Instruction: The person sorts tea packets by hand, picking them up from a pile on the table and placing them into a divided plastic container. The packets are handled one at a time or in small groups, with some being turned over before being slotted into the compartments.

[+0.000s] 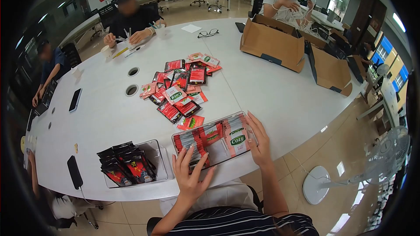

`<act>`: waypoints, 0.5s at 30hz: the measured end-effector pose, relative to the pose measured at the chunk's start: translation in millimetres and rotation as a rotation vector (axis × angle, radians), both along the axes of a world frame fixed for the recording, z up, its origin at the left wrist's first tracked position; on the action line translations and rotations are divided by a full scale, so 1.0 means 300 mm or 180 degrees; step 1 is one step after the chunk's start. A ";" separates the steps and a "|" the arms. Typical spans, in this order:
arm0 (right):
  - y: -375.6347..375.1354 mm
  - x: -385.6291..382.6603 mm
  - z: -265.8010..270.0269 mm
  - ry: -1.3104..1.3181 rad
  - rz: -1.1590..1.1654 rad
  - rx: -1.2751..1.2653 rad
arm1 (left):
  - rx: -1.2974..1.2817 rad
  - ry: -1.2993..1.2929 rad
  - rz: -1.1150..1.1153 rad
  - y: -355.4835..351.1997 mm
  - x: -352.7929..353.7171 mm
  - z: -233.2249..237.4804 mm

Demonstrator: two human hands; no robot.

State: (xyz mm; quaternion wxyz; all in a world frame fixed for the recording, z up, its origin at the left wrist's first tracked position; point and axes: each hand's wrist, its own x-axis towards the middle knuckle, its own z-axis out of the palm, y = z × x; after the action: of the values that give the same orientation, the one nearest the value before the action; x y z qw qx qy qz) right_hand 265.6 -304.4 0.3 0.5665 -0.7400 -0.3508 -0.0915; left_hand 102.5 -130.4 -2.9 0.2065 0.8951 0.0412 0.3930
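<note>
A clear tray (217,162) holds upright rows of red sachets (190,142) on its left and pink Cozy sachets (236,136) on its right. My left hand (191,172) lies over the tray's near left side, fingers spread on the sachets. At the right end, my right hand (259,142) rests along the tray's edge with its fingers extended. Further up the table is a loose pile of red, black and pink sachets (177,91). A second clear tray (161,159), left of my left hand, contains black and red packets (127,164).
Open cardboard boxes (273,46) stand at the back right. Two phones (75,100) lie on the left, with two round table holes (131,90) nearer the pile. Glasses (208,33) lie at the back. Several people sit around the table; a white fan (317,184) stands right.
</note>
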 end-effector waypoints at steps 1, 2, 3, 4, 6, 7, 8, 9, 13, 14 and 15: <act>0.003 -0.001 0.004 -0.0023 -0.0011 -0.0019 | 0.0006 0.0002 0.0001 0.001 0.000 -0.001; 0.004 -0.003 0.007 -0.0043 -0.0018 -0.0040 | 0.0010 0.0008 0.0004 0.001 -0.001 -0.003; 0.004 -0.007 0.008 -0.0032 -0.0051 0.0014 | -0.0037 0.0034 -0.0014 -0.001 -0.004 -0.002; 0.003 -0.017 0.006 0.0000 -0.0077 0.0065 | -0.0087 0.0081 -0.0024 -0.006 -0.013 -0.001; 0.009 0.003 0.000 -0.0002 -0.0228 0.0226 | -0.0161 0.0111 -0.0104 0.007 -0.013 0.020; -0.010 0.004 -0.022 0.0022 -0.0364 0.0311 | -0.0209 0.0153 -0.0184 0.008 -0.037 0.054; -0.015 0.014 -0.033 0.0051 -0.0498 0.0390 | -0.0263 0.0197 -0.0265 0.010 -0.060 0.090; -0.012 0.017 -0.030 0.0118 -0.0719 0.0465 | -0.0152 0.0217 -0.0439 0.030 -0.082 0.129; -0.018 0.000 -0.022 0.0325 -0.1329 0.0679 | 0.0152 0.0349 -0.0822 0.207 -0.128 0.324; -0.015 -0.003 -0.017 0.0416 -0.1356 0.0758 | 0.0226 0.0546 -0.0774 0.245 -0.113 0.384; -0.016 -0.002 -0.014 0.0501 -0.1387 0.0846 | 0.0310 0.0734 -0.0732 0.281 -0.085 0.435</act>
State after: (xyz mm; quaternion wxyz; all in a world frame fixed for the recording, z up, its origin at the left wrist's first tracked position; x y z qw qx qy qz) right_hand 264.9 -309.1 -3.8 0.6512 -0.7220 -0.1229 -0.1988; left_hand 77.0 -46.0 127.4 0.2004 0.9420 -0.0571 0.2630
